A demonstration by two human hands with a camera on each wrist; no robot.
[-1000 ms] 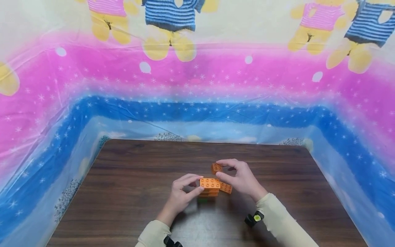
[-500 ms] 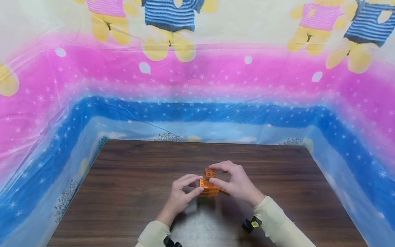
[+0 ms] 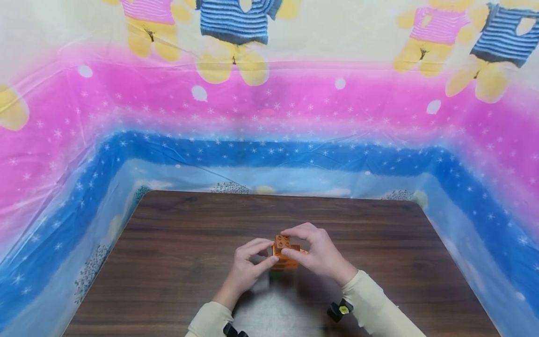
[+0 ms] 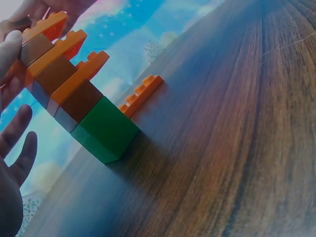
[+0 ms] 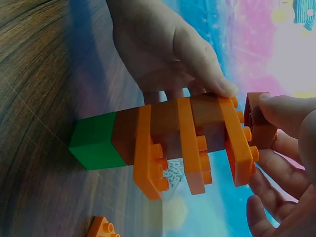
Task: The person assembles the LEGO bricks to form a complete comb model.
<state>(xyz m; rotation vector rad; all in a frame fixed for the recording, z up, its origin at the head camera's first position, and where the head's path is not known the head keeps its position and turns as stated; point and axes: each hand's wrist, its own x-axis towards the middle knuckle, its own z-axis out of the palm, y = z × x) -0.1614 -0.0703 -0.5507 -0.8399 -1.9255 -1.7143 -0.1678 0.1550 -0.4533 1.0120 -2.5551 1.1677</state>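
A tower of toy building bricks stands upright on the table, with a green block (image 5: 96,143) at its base. Above it, brown blocks (image 5: 165,118) alternate with orange studded plates (image 5: 187,143) that jut out to one side. My left hand (image 3: 248,262) grips the tower near its top, thumb against the uppermost plate. Between thumb and fingers, my right hand (image 3: 322,252) pinches a small brown brick (image 5: 259,116). That brick is just over the top plate's studs, at the end nearest my left hand; a narrow gap shows in the right wrist view.
A loose orange plate (image 4: 143,96) lies on the dark wood table (image 3: 189,224) beside the green base, to the tower's right. A patterned cloth (image 3: 269,154) hangs behind the table's far edge and along both sides.
My right hand has moved left with the brown brick, from beyond the tower's right side to over its top plate. My left hand has stayed on the tower.
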